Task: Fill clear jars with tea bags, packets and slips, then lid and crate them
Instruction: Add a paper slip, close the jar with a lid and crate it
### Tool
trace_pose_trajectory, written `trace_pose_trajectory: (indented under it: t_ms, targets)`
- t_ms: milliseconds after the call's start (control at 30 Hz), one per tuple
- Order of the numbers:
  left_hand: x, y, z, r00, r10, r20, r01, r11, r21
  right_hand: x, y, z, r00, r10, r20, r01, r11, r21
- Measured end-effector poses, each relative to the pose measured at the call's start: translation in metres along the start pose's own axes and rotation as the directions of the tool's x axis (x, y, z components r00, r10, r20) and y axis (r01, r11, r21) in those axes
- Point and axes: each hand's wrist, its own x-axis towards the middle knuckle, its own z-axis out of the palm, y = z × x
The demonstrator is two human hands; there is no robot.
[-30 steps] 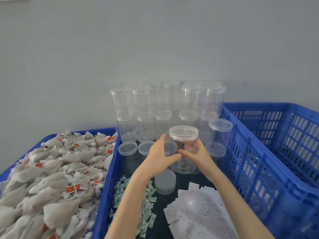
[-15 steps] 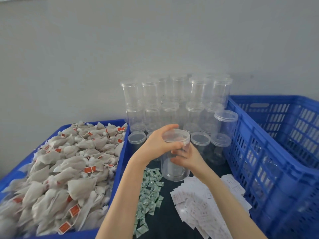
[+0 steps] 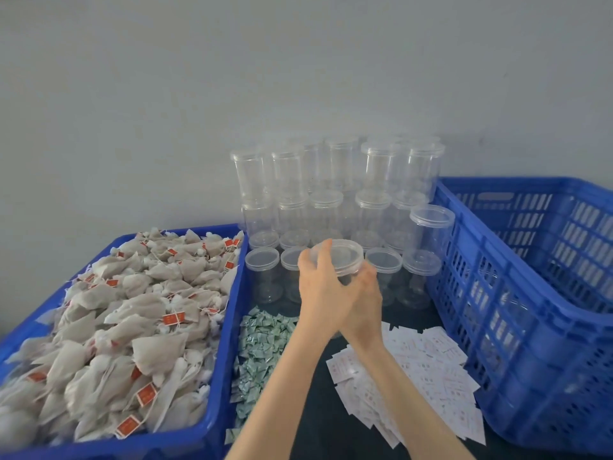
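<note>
Tea bag crate (image 3: 219,410): a blue crate is sitting at the far left, holding a heap of tan tea bags (image 3: 126,313) with red tags.
Packets (image 3: 262,353): small green packets are lying in a pile on the dark table (image 3: 318,410), just right of that crate.
Left hand (image 3: 320,287): it is curling over the lid (image 3: 341,257) of a clear jar, thumb and fingers wrapping the lid's rim from the left.
Held jar (image 3: 345,277): it is standing upright in the middle, between the packets and the slips, in front of the jar rows; its body is mostly hiding behind both hands.
Right hand (image 3: 365,303): it is crossing just beside the left, fingers curling round the jar below the lid.
Slips (image 3: 424,376): white printed paper slips are lying scattered on the table, right of the forearms.
Jar stack (image 3: 335,200): empty lidded clear jars are standing in stacked rows against the grey wall.
Right crate (image 3: 517,310): a taller blue slotted crate is sitting at the far right, touching the jar rows.
</note>
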Motion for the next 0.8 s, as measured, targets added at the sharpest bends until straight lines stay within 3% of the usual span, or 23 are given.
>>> trace_pose_trajectory:
  t_ms: [67, 233, 367, 433, 500, 567, 633, 700, 767, 800]
  targets:
    - [-0.004, -0.005, -0.007, 0.991, 0.081, 0.109, -0.077, 0.996, -0.04, 0.006, -0.003, -0.007, 0.999, 0.024, -0.033, -0.021, 0.998, 0.061]
    - [0.009, -0.009, -0.037, 0.988, 0.097, 0.124, -0.1, 0.995, 0.02, 0.008, 0.001, -0.015, 0.999, -0.006, 0.049, -0.003, 0.982, 0.191]
    - [0.033, -0.004, -0.053, 0.92, 0.167, 0.356, -0.202, 0.977, 0.066, 0.005, 0.003, -0.007, 0.995, -0.014, 0.102, -0.001, 0.989, 0.146]
    - [0.037, -0.002, -0.046, 0.946, 0.118, 0.301, -0.186, 0.96, 0.208, 0.005, 0.004, -0.001, 0.996, 0.002, 0.091, -0.013, 0.993, 0.115]
    - [0.032, 0.001, -0.031, 0.997, 0.023, 0.077, -0.056, 0.883, 0.466, 0.004, 0.001, 0.004, 0.998, -0.006, 0.057, 0.004, 1.0, 0.03]
    - [0.024, 0.004, -0.021, 1.0, -0.018, -0.018, 0.024, 0.863, 0.504, 0.005, 0.003, 0.007, 0.999, -0.008, 0.031, 0.009, 1.0, -0.005]
    - [0.026, 0.002, -0.024, 0.987, -0.038, 0.155, -0.003, 0.967, 0.253, 0.006, 0.009, 0.004, 0.999, -0.021, 0.042, 0.021, 1.0, 0.007]
    - [0.029, -0.001, -0.043, 0.88, -0.014, 0.474, 0.051, 0.997, -0.065, 0.006, 0.018, -0.003, 0.999, -0.018, 0.044, 0.017, 0.999, 0.034]
    - [0.033, -0.005, -0.06, 0.783, 0.083, 0.616, -0.066, 0.997, -0.05, 0.007, 0.023, -0.01, 1.0, 0.011, 0.02, -0.013, 0.996, 0.091]
    - [0.035, -0.006, -0.063, 0.799, 0.11, 0.591, -0.162, 0.986, 0.035, 0.008, 0.023, -0.012, 1.0, 0.019, 0.019, -0.021, 0.994, 0.106]
